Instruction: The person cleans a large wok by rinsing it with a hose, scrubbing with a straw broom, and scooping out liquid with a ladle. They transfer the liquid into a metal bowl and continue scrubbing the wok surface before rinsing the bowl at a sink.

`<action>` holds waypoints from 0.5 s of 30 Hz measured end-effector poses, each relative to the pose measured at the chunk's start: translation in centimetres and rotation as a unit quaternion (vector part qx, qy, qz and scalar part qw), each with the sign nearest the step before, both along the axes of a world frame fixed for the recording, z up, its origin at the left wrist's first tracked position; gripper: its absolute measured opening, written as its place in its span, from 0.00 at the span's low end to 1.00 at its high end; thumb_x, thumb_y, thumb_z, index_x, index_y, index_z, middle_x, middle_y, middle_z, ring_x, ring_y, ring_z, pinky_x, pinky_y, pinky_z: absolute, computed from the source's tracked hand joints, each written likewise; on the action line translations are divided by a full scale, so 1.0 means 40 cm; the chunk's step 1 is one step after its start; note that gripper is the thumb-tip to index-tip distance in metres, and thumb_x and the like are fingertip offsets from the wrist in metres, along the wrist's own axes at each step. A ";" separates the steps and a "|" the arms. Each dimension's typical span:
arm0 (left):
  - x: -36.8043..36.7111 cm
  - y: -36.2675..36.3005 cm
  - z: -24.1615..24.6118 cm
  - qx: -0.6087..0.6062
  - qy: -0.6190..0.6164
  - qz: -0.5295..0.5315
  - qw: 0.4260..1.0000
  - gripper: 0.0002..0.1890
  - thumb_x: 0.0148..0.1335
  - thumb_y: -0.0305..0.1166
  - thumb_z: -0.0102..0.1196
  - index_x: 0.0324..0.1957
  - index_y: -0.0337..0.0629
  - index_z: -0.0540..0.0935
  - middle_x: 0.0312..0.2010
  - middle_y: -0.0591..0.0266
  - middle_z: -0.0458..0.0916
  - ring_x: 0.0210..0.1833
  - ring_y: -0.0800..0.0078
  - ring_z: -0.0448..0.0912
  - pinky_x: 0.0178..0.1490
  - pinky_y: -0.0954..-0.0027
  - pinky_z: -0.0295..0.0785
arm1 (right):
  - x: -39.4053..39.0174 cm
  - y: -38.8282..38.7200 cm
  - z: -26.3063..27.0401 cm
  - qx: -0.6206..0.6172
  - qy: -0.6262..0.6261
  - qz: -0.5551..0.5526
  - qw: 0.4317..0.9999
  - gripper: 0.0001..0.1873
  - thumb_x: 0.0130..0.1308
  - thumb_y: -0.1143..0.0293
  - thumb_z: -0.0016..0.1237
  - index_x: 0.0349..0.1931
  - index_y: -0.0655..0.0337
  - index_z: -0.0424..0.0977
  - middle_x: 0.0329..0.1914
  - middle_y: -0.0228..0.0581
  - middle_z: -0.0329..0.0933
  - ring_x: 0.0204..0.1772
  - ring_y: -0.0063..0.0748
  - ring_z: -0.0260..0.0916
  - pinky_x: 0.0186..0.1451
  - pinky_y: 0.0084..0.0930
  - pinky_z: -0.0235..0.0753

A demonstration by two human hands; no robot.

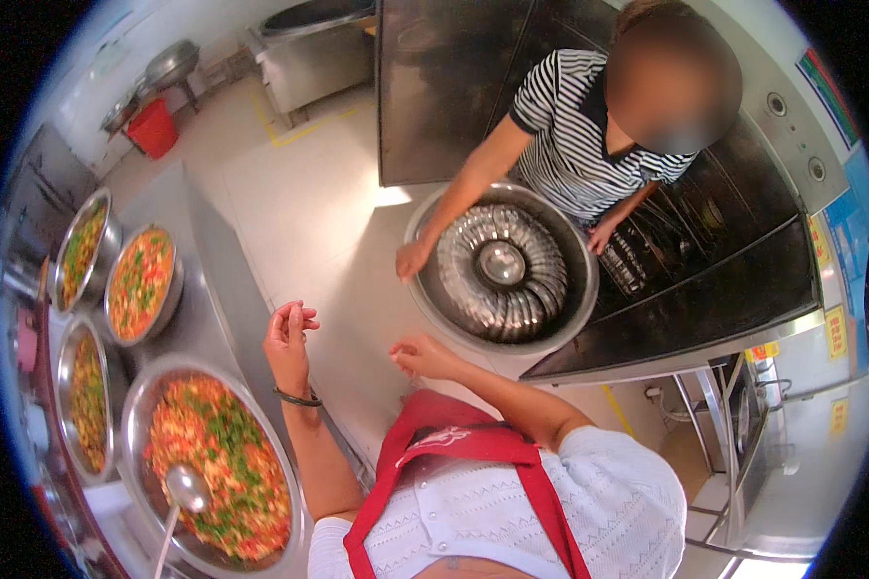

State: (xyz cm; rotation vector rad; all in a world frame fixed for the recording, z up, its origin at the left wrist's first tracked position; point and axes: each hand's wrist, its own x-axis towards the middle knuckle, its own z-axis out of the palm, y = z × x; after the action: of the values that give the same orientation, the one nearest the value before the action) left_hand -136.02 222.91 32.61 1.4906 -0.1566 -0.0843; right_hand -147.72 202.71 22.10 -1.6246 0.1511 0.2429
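Observation:
My left hand (290, 340) is raised above the floor, right of the steel counter (188, 188); its fingers are loosely curled with nothing seen in them. Across from it, my right hand (421, 357) hovers in front of my red apron (449, 420), fingers bent; whether it holds anything small cannot be told. The large metal basin (414, 297) beyond holds stacked metal bowls (503, 271) arranged in a ring, with one in the middle. A co-worker in a striped shirt (579, 108) has both hands at its rim. On the left, a ladle (187, 488) rests in a large bowl of chopped food (224, 449).
Several smaller steel bowls of food (141, 282) stand on the counter beside the large one. Dark metal cabinet doors (449, 94) rise behind the basin, with an open cabinet (695, 289) to the right. A red bucket (153, 129) stands far back left.

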 end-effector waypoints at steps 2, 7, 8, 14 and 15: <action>0.131 -0.033 -0.003 0.015 -0.018 -0.015 1.000 0.12 0.61 0.37 0.49 0.38 0.38 0.75 0.28 0.65 0.79 0.27 0.82 0.75 0.28 0.82 0.59 | 0.055 -0.018 0.005 0.003 -0.007 -0.023 1.000 0.10 0.60 0.68 0.45 0.36 0.66 0.71 0.21 0.34 0.71 0.21 0.21 0.69 0.23 0.19 0.70; 0.365 -0.126 -0.004 0.065 -0.034 -0.078 0.994 0.14 0.61 0.40 0.48 0.39 0.40 0.76 0.30 0.65 0.79 0.28 0.81 0.75 0.29 0.82 0.60 | 0.212 -0.096 -0.018 0.025 -0.020 -0.109 0.994 0.12 0.61 0.66 0.45 0.39 0.66 0.71 0.23 0.33 0.72 0.23 0.19 0.69 0.24 0.17 0.70; 0.397 -0.142 0.002 0.075 -0.019 -0.078 0.994 0.14 0.61 0.41 0.48 0.38 0.41 0.76 0.30 0.66 0.80 0.28 0.81 0.76 0.29 0.81 0.60 | 0.243 -0.109 -0.023 0.040 -0.026 -0.127 0.991 0.12 0.61 0.66 0.45 0.39 0.66 0.71 0.23 0.33 0.72 0.23 0.19 0.69 0.24 0.17 0.70; 0.661 -0.154 -0.061 0.152 0.039 -0.052 0.986 0.16 0.60 0.44 0.49 0.38 0.42 0.77 0.30 0.65 0.80 0.29 0.81 0.77 0.27 0.83 0.59 | 0.411 -0.178 0.079 0.062 -0.031 -0.177 0.982 0.12 0.61 0.66 0.45 0.40 0.66 0.71 0.23 0.33 0.72 0.24 0.19 0.69 0.26 0.17 0.71; 0.705 -0.164 -0.076 0.154 0.053 -0.051 0.985 0.15 0.60 0.44 0.49 0.37 0.42 0.77 0.30 0.64 0.80 0.29 0.81 0.77 0.27 0.83 0.59 | 0.426 -0.199 0.084 0.063 -0.015 -0.189 0.980 0.12 0.61 0.66 0.45 0.40 0.66 0.71 0.23 0.33 0.72 0.24 0.19 0.69 0.26 0.17 0.71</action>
State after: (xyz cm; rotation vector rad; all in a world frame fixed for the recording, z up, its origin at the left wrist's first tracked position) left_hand -107.82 216.35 29.56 1.7824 -0.1385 -0.2802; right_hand -130.67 194.74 25.47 -1.4409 0.4079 -0.0642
